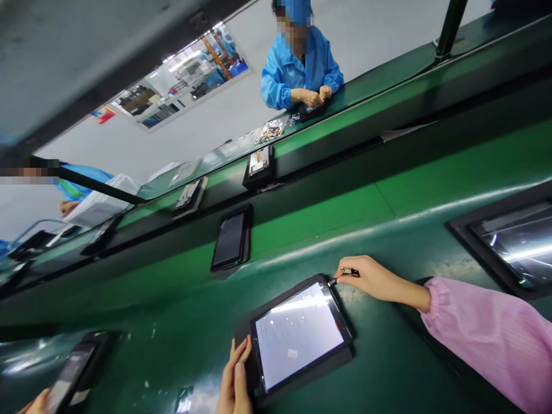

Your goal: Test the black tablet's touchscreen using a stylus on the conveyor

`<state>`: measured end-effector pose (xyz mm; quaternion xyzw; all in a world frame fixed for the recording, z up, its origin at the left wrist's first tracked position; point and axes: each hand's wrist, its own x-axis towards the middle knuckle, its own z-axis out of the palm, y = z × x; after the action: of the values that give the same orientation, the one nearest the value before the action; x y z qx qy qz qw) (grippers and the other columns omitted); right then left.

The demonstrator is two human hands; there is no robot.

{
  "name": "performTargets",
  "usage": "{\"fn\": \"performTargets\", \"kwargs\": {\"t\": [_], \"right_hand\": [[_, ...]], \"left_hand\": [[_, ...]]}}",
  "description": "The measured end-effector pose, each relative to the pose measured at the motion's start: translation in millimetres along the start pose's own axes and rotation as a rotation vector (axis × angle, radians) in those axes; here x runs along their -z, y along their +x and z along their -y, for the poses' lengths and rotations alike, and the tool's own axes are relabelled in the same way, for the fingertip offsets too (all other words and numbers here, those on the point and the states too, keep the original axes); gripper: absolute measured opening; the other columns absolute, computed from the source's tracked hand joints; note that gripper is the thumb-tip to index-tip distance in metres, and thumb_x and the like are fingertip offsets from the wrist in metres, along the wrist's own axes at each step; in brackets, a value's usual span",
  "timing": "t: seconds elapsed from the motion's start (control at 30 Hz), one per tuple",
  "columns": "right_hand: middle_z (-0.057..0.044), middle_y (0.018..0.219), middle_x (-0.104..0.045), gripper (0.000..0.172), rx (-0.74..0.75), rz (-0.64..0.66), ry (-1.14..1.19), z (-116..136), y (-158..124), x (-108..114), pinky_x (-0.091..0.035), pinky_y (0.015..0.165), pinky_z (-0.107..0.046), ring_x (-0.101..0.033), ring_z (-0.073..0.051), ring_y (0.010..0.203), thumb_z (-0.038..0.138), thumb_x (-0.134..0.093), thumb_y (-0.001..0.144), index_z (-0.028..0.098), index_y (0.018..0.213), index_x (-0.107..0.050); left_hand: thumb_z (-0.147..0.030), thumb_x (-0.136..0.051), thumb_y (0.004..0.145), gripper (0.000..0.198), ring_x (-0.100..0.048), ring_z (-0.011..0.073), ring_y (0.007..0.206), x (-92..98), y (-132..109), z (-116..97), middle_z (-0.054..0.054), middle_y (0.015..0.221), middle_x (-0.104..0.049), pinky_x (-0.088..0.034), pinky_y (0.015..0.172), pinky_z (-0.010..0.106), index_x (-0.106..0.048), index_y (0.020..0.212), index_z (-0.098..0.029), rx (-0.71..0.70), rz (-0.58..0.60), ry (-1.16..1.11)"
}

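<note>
The tablet [298,336] lies flat, screen up and lit pale, on the green counter [388,368] at about 6 o'clock in the view. Its long axis runs from 7 o'clock to 1 o'clock, with the far short edge pointing toward 1 o'clock.

The left hand [235,379] rests against the tablet's near left edge at 7 o'clock, fingers [241,351] laid straight along the frame, touching it rather than wrapped round it.

The right hand [373,279], in a pink sleeve [491,339], is at the tablet's far right corner, toward 1 o'clock. Its fingers are pinched closed on a small dark tool [342,276], whose tip points toward 9 o'clock and meets the corner of the frame.

A dark phone [230,240] lies well apart at 11 o'clock. A person in a blue coat [297,66] works across the counter at 12 o'clock.
</note>
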<state>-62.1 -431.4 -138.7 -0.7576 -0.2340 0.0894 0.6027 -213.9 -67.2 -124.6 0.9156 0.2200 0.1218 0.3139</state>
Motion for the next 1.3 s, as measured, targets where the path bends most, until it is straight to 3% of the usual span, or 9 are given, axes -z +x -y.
{"fn": "performTargets", "kwargs": {"t": [0.23,0.53,0.63,0.73,0.87,0.93,1.07,1.2,1.3], "right_hand": [[-0.003,0.088,-0.062,0.044,0.003,-0.041,-0.018,-1,-7,-7,-0.05,0.079,-0.034,-0.06,-0.021,0.081,0.053,-0.056,0.116,0.017,0.091,-0.063],[-0.004,0.09,-0.065,0.056,-0.056,0.12,0.009,0,-6,12,-0.048,0.076,-0.033,-0.061,-0.022,0.081,0.069,-0.057,0.111,0.017,0.093,-0.067],[-0.006,0.1,-0.069,0.057,-0.095,0.124,0.012,-4,-11,11,-0.05,0.083,-0.037,-0.065,-0.024,0.092,0.072,-0.058,0.109,0.017,0.1,-0.07],[-0.008,0.104,-0.07,0.061,-0.13,0.139,0.011,-5,-14,12,-0.052,0.086,-0.039,-0.066,-0.026,0.098,0.077,-0.059,0.107,0.017,0.102,-0.072],[-0.008,0.107,-0.071,0.065,-0.141,0.145,-0.003,-8,-14,13,-0.053,0.092,-0.041,-0.067,-0.027,0.103,0.08,-0.058,0.105,0.017,0.106,-0.072],[-0.009,0.108,-0.071,0.066,-0.15,0.151,-0.018,-13,-14,13,-0.052,0.093,-0.042,-0.067,-0.028,0.103,0.082,-0.057,0.105,0.017,0.107,-0.072],[-0.008,0.103,-0.071,0.066,-0.169,0.155,-0.06,-24,-15,12,-0.051,0.085,-0.039,-0.066,-0.026,0.094,0.081,-0.057,0.104,0.017,0.107,-0.072],[-0.006,0.097,-0.069,0.067,-0.162,0.132,-0.085,-22,-14,11,-0.05,0.081,-0.037,-0.064,-0.025,0.086,0.083,-0.056,0.104,0.017,0.107,-0.072],[-0.008,0.11,-0.071,0.067,-0.144,0.161,-0.087,-16,-12,12,-0.052,0.091,-0.041,-0.066,-0.026,0.098,0.082,-0.054,0.106,0.018,0.115,-0.074]], "left_hand": [[-0.075,-0.069,0.086,0.05,-0.035,0.0378,0.157,-0.7,-1,4,-0.009,0.148,-0.062,-0.028,0.133,0.047,-0.076,0.123,-0.042,0.051,0.046,-0.141],[-0.082,-0.046,0.103,0.074,-0.033,0.0355,0.159,2.6,16,16,0.01,0.156,-0.055,-0.022,0.136,0.057,-0.076,0.132,-0.021,-0.011,0.21,-0.205],[-0.056,-0.037,0.115,0.055,-0.028,0.0322,0.161,2.9,10,-16,0.009,0.158,-0.052,-0.016,0.137,0.06,-0.068,0.145,-0.023,-0.253,0.159,-0.014],[-0.026,-0.039,0.116,0.044,-0.006,0.0283,0.167,-8.0,-11,-73,0.004,0.173,-0.029,-0.001,0.139,0.051,-0.057,0.156,-0.026,-0.756,0.103,0.221],[-0.052,-0.057,0.112,0.049,0.012,0.0378,0.165,-28.6,-28,-122,-0.001,0.175,-0.023,0.025,0.129,0.06,-0.057,0.156,-0.03,-1.213,0.222,0.414],[-0.058,-0.054,0.112,0.045,0.006,0.0366,0.165,-33.9,-28,-122,-0.004,0.172,-0.029,0.024,0.128,0.062,-0.064,0.147,-0.031,-1.221,0.229,0.39],[-0.038,-0.041,0.12,0.042,-0.035,0.0269,0.157,-31.9,-28,-105,-0.004,0.157,-0.054,0.009,0.134,0.054,-0.065,0.091,-0.018,-1.033,0.045,0.161],[-0.035,-0.04,0.12,0.038,-0.053,0.0203,0.143,-31.1,-38,-105,0.0,0.137,-0.069,0.003,0.135,0.049,-0.063,0.096,-0.017,-1.018,-0.001,0.042],[-0.036,-0.04,0.12,0.035,-0.057,0.0191,0.14,-38.4,-46,-110,0.002,0.13,-0.072,0.005,0.136,0.048,-0.062,0.1,-0.016,-1.082,0.04,0.014]]}}
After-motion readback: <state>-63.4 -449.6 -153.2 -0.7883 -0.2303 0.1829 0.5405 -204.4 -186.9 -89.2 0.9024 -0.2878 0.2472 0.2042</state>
